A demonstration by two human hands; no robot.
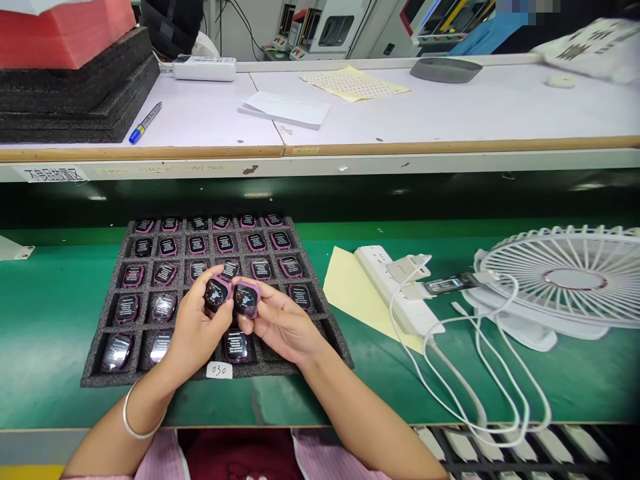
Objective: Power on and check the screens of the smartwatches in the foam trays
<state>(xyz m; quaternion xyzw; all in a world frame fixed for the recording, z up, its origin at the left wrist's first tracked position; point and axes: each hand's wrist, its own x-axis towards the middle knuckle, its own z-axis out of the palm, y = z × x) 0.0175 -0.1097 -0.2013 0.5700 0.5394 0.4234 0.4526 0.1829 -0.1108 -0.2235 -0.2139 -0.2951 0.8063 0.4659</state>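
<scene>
Left watch body [217, 294], right watch body [246, 298]: side by side, screens up, over foam tray [326, 319] near tabletop [50, 320] front edge. Left hand [195, 333] grip pinches one, right hand [283, 327] grip the other. Step, likely: screen check. Fan [565, 280] toward right edge.

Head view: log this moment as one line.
left hand: holds first watch | right hand: holds second watch | watches: side by side | under hands: foam tray of watches

Green workbench [60, 320] under white shelf [450, 113]
</scene>
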